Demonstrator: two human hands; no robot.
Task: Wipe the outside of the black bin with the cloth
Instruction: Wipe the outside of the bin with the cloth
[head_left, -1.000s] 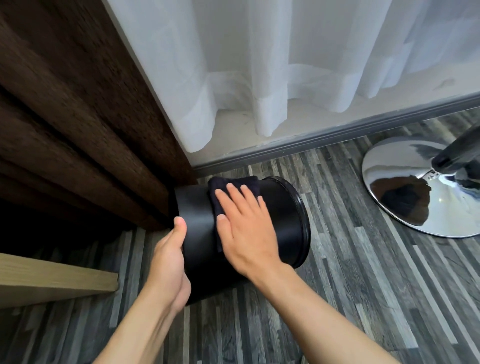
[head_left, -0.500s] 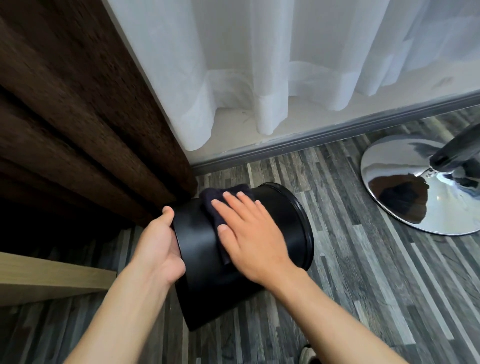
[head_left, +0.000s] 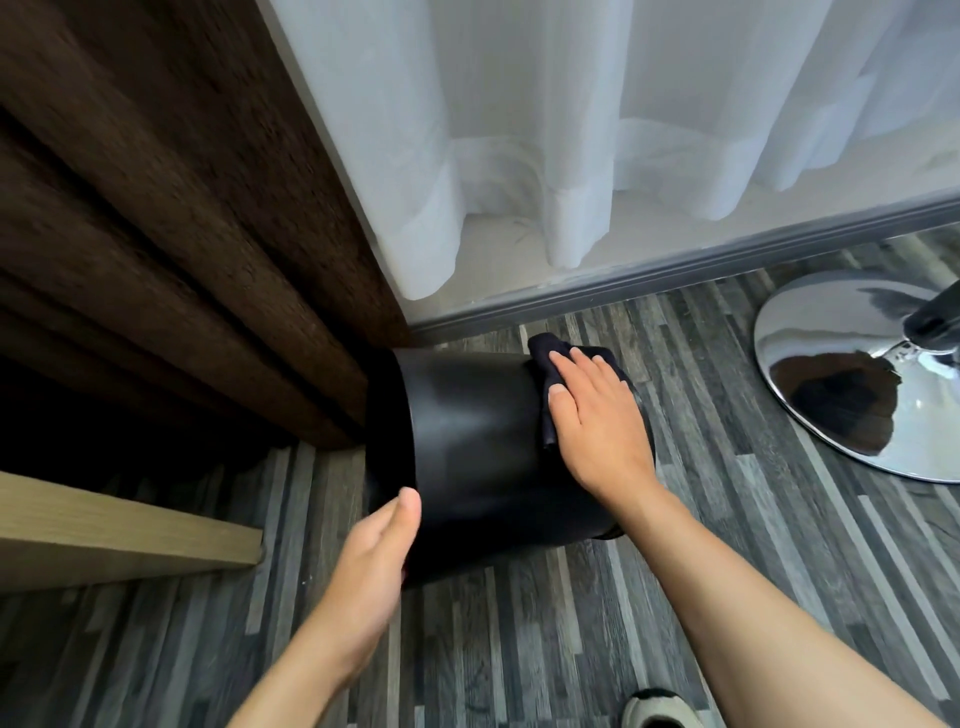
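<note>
The black bin (head_left: 472, 436) lies on its side on the striped grey floor, its base toward the left and its rim toward the right. My left hand (head_left: 371, 561) grips the bin's base edge at the lower left, thumb on the wall. A dark cloth (head_left: 545, 358) is pressed flat against the bin's upper right wall near the rim under my right hand (head_left: 595, 421), whose fingers are spread over it. Most of the cloth is hidden under the palm.
Brown heavy curtain (head_left: 156, 208) hangs just left of the bin, with a white sheer curtain (head_left: 571, 130) behind. A chrome round stool base (head_left: 841, 374) stands at the right. A light wooden board edge (head_left: 119, 535) is at the left. A slipper toe (head_left: 657, 709) shows at the bottom.
My right hand has slid the cloth along the bin wall from the middle toward the rim end. My left hand dropped from the top of the base edge to its lower part.
</note>
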